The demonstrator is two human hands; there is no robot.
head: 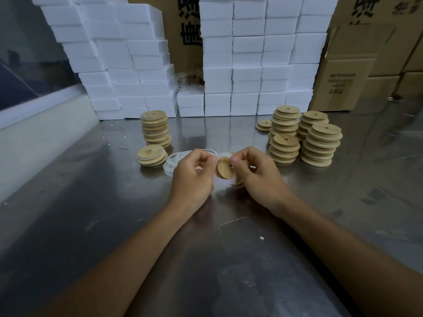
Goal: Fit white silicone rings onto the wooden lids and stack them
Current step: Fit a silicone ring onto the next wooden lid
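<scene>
- Centrally, the left hand (192,172) and right hand (254,172) hold one wooden lid (224,167) on edge above the table (91,225); fingers of both pinch its rim and a white silicone ring (223,183).
- Loose rings (174,160): just left of the hands.
- Ringed stacks (155,129): far left.
- Bare lid stacks (304,136): far right.
- White foam blocks (251,65): far edge.

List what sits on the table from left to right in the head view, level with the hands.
Short ringed lid stack → loose white rings → left hand → lid held between both hands → right hand → bare lid stacks.
</scene>
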